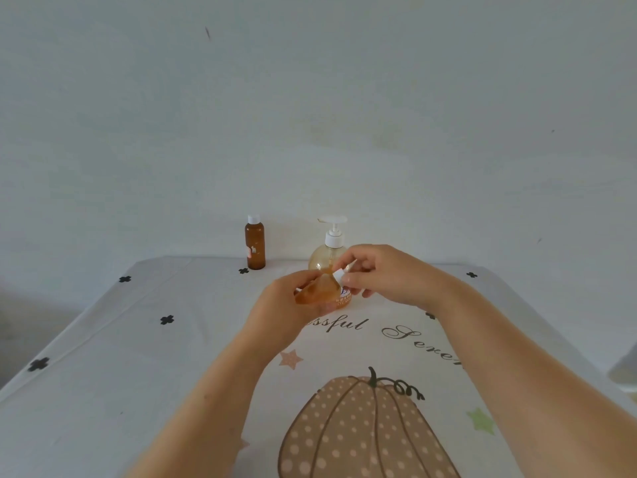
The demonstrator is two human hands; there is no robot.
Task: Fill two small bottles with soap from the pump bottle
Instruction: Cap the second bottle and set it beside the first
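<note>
My left hand [279, 307] grips a small amber bottle [322, 293], tilted with its neck toward the upper right. My right hand [375, 274] pinches the bottle's white cap [339, 274] at the neck. Whether the cap is on or off I cannot tell. Right behind my hands stands the round, pale yellow pump bottle [329, 248] with a white pump head, its lower part hidden by my fingers. A second small amber bottle [255, 243] with a white cap stands upright at the table's far edge, to the left of the pump bottle.
The table [138, 357] wears a white cloth with black crosses, script lettering and a dotted pumpkin print [362, 429]. A pale wall rises directly behind the bottles. The table's left and right edges drop off toward the floor.
</note>
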